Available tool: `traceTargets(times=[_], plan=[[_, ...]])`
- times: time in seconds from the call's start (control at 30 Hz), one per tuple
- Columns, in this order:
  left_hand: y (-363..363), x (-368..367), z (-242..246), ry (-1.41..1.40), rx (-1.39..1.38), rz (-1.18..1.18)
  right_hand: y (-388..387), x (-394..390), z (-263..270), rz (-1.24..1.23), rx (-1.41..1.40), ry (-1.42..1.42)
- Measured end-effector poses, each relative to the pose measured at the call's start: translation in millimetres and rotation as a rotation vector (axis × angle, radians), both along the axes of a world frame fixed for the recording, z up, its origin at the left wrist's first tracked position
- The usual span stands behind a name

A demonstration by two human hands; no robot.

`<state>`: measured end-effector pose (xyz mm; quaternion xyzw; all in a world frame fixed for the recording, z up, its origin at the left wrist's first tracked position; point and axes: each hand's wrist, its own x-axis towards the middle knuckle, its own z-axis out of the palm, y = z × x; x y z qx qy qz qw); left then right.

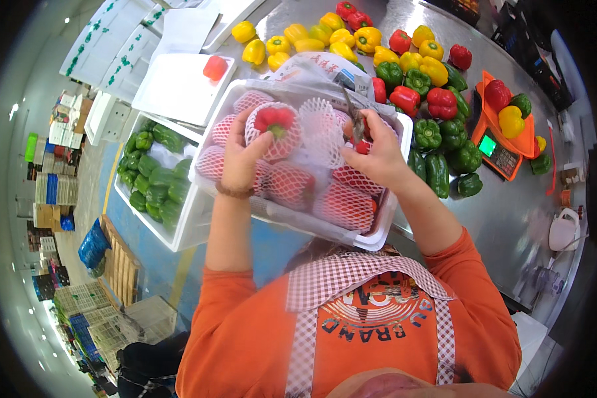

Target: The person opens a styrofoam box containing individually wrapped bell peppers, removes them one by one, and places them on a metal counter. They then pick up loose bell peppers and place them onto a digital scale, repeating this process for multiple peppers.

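Observation:
In front of me stands a white foam box (379,241) lined with clear plastic, holding several red bell peppers in white foam nets. My left hand (244,154) grips a netted red bell pepper (274,127) at the box's upper left, its green stem facing up. An empty-looking white foam net (321,130) lies beside it, touching the fingers of my right hand (375,149). That hand is curled around something partly hidden, with red showing below the fingers and a thin dark tool, perhaps scissors (357,124), between them.
Loose yellow bell peppers (367,39), red ones and green ones (427,134) cover the metal table (522,219). An orange scale (500,154) with peppers stands at right. A foam box of green peppers (181,239) is at left, below a white foam lid (179,84).

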<state>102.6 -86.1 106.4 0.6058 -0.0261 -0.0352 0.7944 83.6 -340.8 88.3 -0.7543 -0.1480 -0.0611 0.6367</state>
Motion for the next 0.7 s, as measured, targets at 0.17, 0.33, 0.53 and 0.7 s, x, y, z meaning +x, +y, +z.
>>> traceTargets(times=[0.17, 0.33, 0.53, 0.7], plan=[[-26.4, -23.9, -7.9, -0.121, 0.060, 0.206, 33.4, -1.7, 12.3, 0.035, 0.046, -0.166], [-46.3, -29.1, -17.1, -0.442, 0.514, 0.449, 57.3, 11.3, -3.3, -0.080, 0.015, -0.152], [-31.6, -18.7, -24.6, -0.343, 0.195, 0.486, 34.6, 11.8, -15.6, -0.074, 0.382, 0.119], [-2.2, -5.8, -34.2, -0.245, 0.073, 0.572, 18.0, 10.4, -15.4, 0.117, 1.030, 0.387]])
